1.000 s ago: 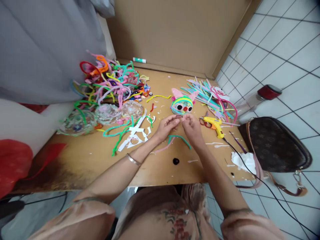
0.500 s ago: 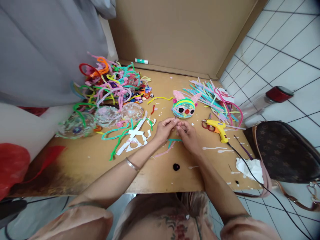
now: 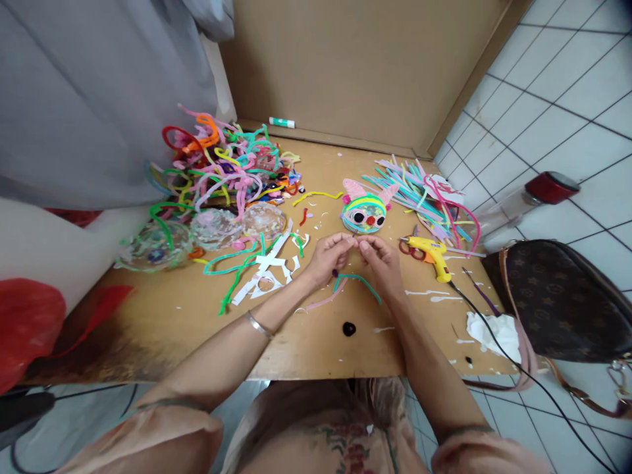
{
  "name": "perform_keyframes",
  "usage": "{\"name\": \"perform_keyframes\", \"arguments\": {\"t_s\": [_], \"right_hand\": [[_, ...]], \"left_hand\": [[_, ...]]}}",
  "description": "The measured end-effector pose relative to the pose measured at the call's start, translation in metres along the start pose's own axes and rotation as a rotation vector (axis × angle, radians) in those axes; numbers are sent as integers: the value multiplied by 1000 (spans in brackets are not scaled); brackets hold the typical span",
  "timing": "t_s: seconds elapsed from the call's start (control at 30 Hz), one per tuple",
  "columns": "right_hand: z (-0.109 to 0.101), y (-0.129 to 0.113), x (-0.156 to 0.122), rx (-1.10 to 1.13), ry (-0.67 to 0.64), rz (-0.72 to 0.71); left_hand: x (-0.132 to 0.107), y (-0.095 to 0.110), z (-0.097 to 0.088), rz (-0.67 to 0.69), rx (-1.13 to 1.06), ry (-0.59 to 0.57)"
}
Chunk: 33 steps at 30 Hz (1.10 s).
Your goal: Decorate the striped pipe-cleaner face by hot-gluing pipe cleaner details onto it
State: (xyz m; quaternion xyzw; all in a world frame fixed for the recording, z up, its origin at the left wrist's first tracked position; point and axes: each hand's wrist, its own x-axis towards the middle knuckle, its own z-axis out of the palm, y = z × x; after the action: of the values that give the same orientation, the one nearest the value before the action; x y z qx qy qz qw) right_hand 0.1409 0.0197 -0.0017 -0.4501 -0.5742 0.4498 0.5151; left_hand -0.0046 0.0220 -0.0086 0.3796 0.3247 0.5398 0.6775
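Observation:
My left hand (image 3: 330, 255) and my right hand (image 3: 381, 259) meet fingertip to fingertip over the wooden table (image 3: 197, 322), pinching a small thin piece between them that I cannot make out clearly. A teal pipe cleaner (image 3: 356, 279) lies bent on the table just under the hands, with a pale pink one (image 3: 320, 302) beside it. Just beyond the fingers sits a round pipe-cleaner face (image 3: 364, 212) with pink ears, googly eyes and a red nose.
A yellow glue gun (image 3: 430, 251) with red scissors lies right of my hands, its cord running off the edge. A tangled pile of pipe cleaners (image 3: 227, 168), clear bowls (image 3: 213, 227), white paper scraps (image 3: 266, 270), straight pipe cleaners (image 3: 419, 194), a brown bag (image 3: 557, 299).
The hands stayed together at the table's middle, shifting slightly; the teal pipe cleaner under them is more exposed now. The view drifted a little.

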Motion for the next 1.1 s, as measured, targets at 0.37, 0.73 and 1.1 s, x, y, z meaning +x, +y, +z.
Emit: {"name": "perform_keyframes", "arguments": {"t_s": [0.37, 0.73, 1.1], "right_hand": [[2, -1, 2, 217, 29, 92], [3, -8, 1, 274, 46, 125], [2, -8, 0, 253, 78, 106]], "left_hand": [[-3, -5, 0, 55, 221, -51], [-5, 0, 3, 56, 251, -54], [-7, 2, 4, 52, 254, -30]]}}
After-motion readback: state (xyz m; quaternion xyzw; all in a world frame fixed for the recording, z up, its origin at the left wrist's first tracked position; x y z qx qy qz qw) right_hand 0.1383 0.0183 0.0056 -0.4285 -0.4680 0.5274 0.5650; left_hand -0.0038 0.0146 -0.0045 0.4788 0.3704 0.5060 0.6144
